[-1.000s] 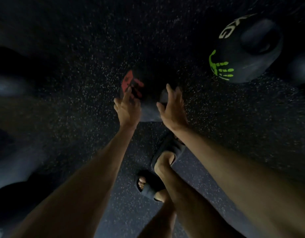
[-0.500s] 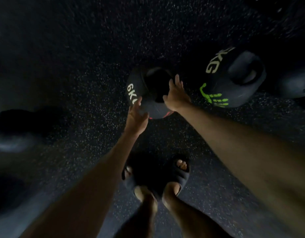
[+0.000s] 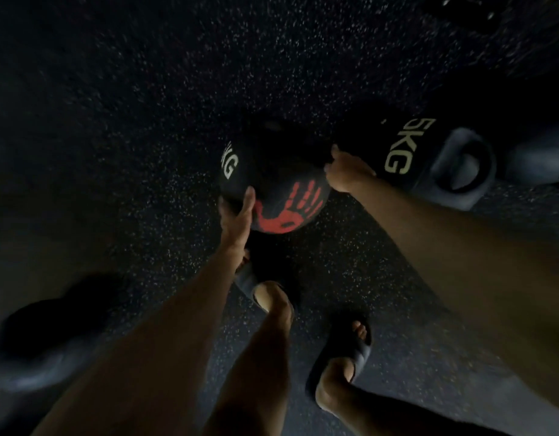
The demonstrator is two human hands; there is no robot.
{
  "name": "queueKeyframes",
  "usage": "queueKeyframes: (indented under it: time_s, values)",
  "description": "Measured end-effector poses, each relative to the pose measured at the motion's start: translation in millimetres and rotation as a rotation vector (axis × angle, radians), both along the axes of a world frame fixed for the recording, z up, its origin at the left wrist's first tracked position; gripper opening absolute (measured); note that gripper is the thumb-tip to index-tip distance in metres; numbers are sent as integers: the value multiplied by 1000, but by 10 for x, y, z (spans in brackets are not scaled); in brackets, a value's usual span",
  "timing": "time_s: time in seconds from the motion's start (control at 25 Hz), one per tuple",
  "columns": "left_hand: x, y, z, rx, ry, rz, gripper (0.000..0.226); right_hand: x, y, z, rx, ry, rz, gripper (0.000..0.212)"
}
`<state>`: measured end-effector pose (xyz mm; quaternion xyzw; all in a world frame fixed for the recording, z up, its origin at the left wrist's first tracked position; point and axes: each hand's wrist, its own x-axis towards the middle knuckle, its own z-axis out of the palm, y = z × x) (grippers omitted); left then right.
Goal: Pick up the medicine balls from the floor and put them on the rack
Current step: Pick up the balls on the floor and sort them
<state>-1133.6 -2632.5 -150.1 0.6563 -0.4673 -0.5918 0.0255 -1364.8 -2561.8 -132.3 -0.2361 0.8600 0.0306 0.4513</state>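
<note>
On the red-handprint ball [image 3: 287,209], left hand [image 3: 235,217] grips; right hand [image 3: 347,173] grips.

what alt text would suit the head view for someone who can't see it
A left hand and right hand grip a black medicine ball with a red handprint, seen from above in dim light. A second ball marked 5KG lies just right of it on the speckled floor.

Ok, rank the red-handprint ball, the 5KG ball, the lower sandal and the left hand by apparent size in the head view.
1-2. red-handprint ball and 5KG ball: too alike to rank; the right arm covers part of the second.
3. lower sandal.
4. left hand.
</note>
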Motion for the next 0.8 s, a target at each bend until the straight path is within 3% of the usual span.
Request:
queueKeyframes:
  time_s: [0.08,0.24,0.32,0.44,0.52,0.64,0.72,0.8]
  values:
    - [-246,-109,13,0,-14,-151,109,-87,78,1,-45,2,-111,66]
    - [-1038,-178,91,-193,82,-317,107,61,58,92,-411,62,-107,81]
    - [-1519,-209,99,-241,46,-437,99,-32,-32,59,-442,123,-86,83]
    - [-2006,-232,152,-359,3,-639,81,-417,-175,80,-417,164,-230,82]
    - [-2220,-227,199,-510,66,-788,65,-762,-180,127,-433,190,-263,82]
    - [-2385,-327,174,-774,99,-695,50,-1115,-168,181,-471,210,-219,70]
    - [-2438,-453,116,-726,15,-656,59,-1277,-146,166,-462,225,-226,65]
    - [-2456,-492,62,-592,-7,-795,71,-1361,-105,161,-446,228,-227,66]
